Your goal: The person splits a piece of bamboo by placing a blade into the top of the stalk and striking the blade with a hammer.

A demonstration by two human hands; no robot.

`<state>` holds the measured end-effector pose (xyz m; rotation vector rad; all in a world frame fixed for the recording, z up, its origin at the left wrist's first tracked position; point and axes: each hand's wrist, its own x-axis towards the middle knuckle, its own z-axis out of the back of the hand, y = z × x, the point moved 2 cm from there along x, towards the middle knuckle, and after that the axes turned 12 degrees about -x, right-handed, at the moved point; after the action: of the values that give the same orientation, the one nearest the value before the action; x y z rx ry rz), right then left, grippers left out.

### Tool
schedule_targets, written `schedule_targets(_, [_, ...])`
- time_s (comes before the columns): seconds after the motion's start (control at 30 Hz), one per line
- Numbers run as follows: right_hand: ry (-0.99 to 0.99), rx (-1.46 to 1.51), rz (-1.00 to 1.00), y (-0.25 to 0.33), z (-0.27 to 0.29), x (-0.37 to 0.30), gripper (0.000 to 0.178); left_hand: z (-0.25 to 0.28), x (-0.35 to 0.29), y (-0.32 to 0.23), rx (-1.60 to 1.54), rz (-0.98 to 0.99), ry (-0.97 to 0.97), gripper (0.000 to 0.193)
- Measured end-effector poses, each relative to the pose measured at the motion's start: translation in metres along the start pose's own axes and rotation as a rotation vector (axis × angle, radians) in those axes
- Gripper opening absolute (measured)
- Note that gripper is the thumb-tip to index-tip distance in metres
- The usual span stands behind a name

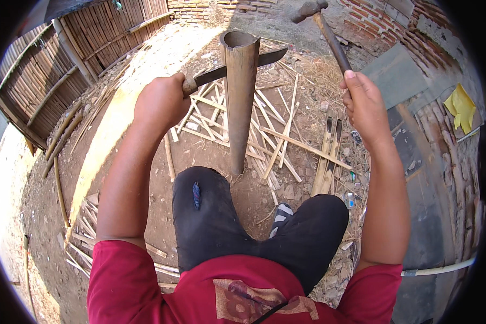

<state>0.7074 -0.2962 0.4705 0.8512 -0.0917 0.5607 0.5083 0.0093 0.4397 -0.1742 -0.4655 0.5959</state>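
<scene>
A thick hollow bamboo pole [243, 102] stands upright on the dirt in front of my knees, its open end at the top. My left hand [161, 102] is closed round the wooden handle of a machete [213, 75]. The dark blade crosses the pole a little below its rim, and its tip comes out on the right. The pole's near wall hides the blade's middle; I cannot tell whether it sits in a split or behind the pole. Raised at the right, my right hand [364, 102] grips a hammer [332, 40] by its handle, the metal head up and apart from the blade.
Split bamboo strips [275, 135] lie scattered around the pole's base, with another pile [83, 237] at the left. Two darker bamboo pieces [326, 156] rest near my right knee. A bamboo fence [65, 59] stands left, a brick wall [362, 24] behind. A yellow cloth [461, 108] lies far right.
</scene>
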Motion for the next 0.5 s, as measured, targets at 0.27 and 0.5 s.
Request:
schedule_targets(0.27, [0.007,-0.352,0.137,-0.016,-0.016,0.007,0.046,-0.010,0.009,-0.002,-0.001,-0.056,0.029,0.015])
schedule_targets(0.5, [-0.103,-0.010,0.130,-0.005,-0.005,0.010,0.045,-0.007,0.011,-0.004,0.018,-0.071,0.032,0.018])
